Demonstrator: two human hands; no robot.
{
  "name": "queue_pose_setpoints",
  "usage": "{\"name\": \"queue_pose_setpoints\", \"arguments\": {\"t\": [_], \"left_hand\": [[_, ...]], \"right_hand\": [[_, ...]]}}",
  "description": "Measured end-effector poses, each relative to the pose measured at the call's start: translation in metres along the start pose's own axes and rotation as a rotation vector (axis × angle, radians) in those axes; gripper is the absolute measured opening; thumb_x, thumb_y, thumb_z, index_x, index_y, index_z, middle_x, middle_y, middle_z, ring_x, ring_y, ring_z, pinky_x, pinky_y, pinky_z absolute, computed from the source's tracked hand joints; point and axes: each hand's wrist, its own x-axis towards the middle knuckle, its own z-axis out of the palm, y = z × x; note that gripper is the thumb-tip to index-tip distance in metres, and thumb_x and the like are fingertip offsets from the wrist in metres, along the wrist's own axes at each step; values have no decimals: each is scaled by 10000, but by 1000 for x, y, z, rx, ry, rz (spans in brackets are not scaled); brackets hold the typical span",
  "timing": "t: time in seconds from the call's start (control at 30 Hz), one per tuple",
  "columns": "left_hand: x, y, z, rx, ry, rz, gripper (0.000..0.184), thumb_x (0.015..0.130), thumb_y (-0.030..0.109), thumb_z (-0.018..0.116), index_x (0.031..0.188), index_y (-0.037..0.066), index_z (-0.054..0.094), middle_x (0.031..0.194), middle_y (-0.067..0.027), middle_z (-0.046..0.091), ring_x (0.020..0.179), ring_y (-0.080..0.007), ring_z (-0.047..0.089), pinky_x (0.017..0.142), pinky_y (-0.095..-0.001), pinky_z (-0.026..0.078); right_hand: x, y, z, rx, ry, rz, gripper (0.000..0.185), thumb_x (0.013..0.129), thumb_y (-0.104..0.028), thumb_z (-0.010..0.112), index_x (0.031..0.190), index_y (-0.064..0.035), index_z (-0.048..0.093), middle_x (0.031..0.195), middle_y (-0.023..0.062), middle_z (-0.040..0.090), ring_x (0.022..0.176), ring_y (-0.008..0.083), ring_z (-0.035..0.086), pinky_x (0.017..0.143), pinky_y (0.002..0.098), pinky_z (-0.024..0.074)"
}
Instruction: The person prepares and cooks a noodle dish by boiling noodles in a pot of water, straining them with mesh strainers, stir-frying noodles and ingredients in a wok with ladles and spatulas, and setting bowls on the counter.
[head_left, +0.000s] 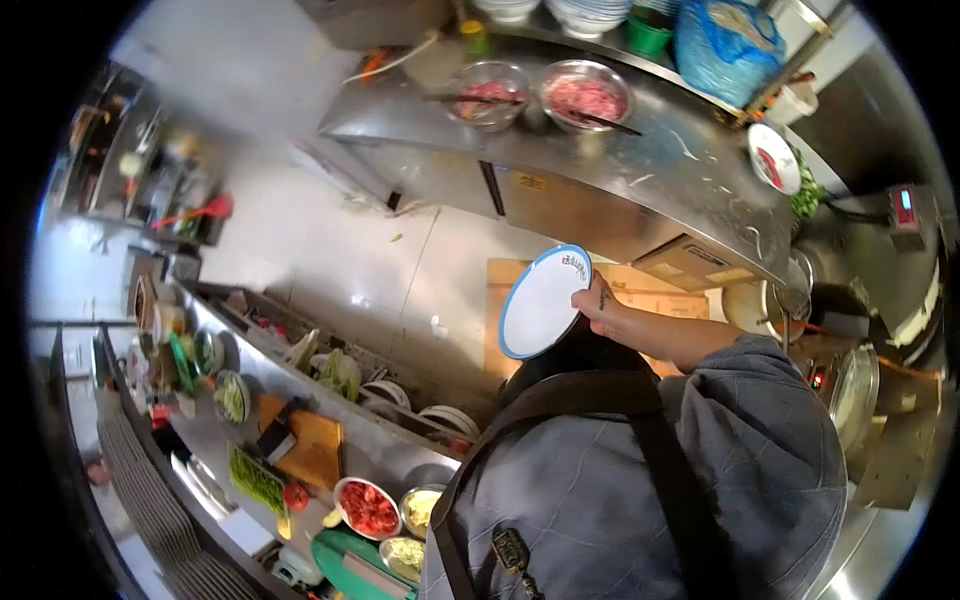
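My right hand (597,306) is closed on the rim of a white bowl (541,308) with a blue edge and dark lettering inside. The bowl is tipped so that its white inside faces up toward me, and nothing lies in it. It is held over the floor in front of my body, between two steel counters. My left hand is outside the picture.
Two steel bowls of raw meat (488,95) (585,98) stand on the far counter (690,150), with a white bowl (774,160) at its right end. Behind my left side, a counter carries chopped tomatoes (367,508), a cutting board (309,450) and a cleaver (276,440). Flattened cardboard (502,290) covers some floor.
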Motion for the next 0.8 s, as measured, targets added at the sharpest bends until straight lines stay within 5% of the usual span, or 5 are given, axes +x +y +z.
{"name": "queue_pose_setpoints", "arguments": {"t": [0.17,0.3,0.53,0.67,0.8], "left_hand": [[-23,38,17,-90,1,84,534,833,428,532,1174,17,527,1154,-146,550,1054,-284,500,913,-403,395],[-40,69,31,-160,-6,164,510,832,404,544,1161,15,533,1138,-141,557,1033,-271,507,904,-395,402],[-74,123,48,-293,-37,323,468,830,363,563,1137,10,544,1109,-131,570,996,-250,518,887,-380,414],[-107,154,44,-371,-38,420,444,830,339,574,1124,8,550,1093,-125,577,975,-238,524,877,-372,421],[-137,184,25,-438,-21,531,420,829,316,585,1111,5,557,1076,-120,584,954,-226,531,867,-364,428]], "right_hand": [[19,28,-28,-1,191,-39,474,713,158,359,1164,46,453,1117,208,549,1005,293,555,830,338,460],[-11,6,-35,57,178,-3,641,571,161,409,1186,-16,447,1123,170,541,1090,304,506,908,385,440],[-27,-4,-66,440,218,257,415,729,98,374,1132,50,463,1056,231,573,908,384,608,689,540,542],[-27,-5,-124,584,209,151,478,689,79,403,1167,52,410,1117,229,506,1021,397,538,850,572,463],[-23,5,-205,730,369,-52,413,693,65,444,1105,44,451,994,222,554,859,379,604,695,510,557]]}}
